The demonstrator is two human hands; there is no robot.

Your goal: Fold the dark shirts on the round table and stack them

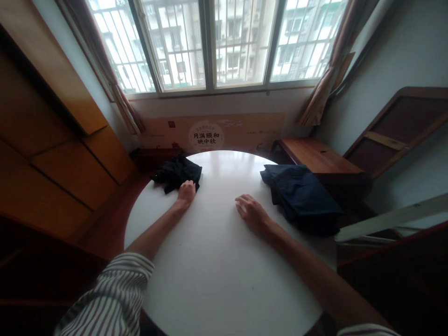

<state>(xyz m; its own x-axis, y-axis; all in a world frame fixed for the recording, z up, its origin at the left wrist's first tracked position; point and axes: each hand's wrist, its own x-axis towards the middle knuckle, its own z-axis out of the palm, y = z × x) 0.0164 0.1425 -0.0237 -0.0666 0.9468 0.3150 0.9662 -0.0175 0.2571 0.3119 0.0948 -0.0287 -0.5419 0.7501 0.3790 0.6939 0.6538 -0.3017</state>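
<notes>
My left hand (186,192) reaches to the far left of a round white table (217,261) and closes on the near edge of a crumpled black cloth (177,171). My right hand (249,211) rests near the table's middle, fingers loosely curled on the bare surface, holding nothing. A folded pile of dark navy clothing (301,196) lies at the table's right edge, just right of that hand.
A wooden bench (317,156) stands behind the table at the right. A printed cardboard panel (210,133) leans under the barred window (217,42). Wooden cabinets (52,154) line the left wall. A white slat (392,219) crosses the right side.
</notes>
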